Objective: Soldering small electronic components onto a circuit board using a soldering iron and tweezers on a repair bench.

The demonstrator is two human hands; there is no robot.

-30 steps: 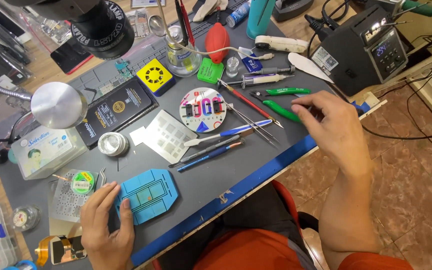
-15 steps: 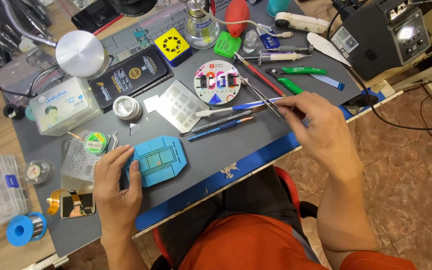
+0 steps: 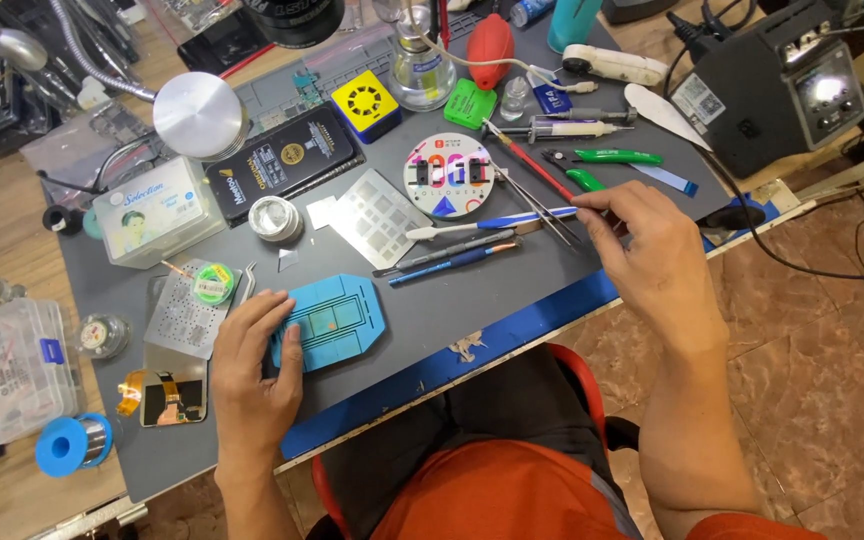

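Note:
My left hand rests flat on the left edge of a blue repair fixture on the grey work mat, fingers laid over it. My right hand hovers at the mat's right side, its fingertips pinched on the end of a white and blue spudger tool. Metal tweezers and a red-handled tool lie just under that hand's fingertips. Two dark pens lie between the hands.
A round white parts dial, a metal stencil, a small tin, green cutters, a syringe, a glass bottle, a dark soldering station and a blue solder spool crowd the bench.
My right hand has shifted a little left onto the spudger's end. My left hand stays on the blue fixture. The view has moved closer and lower.

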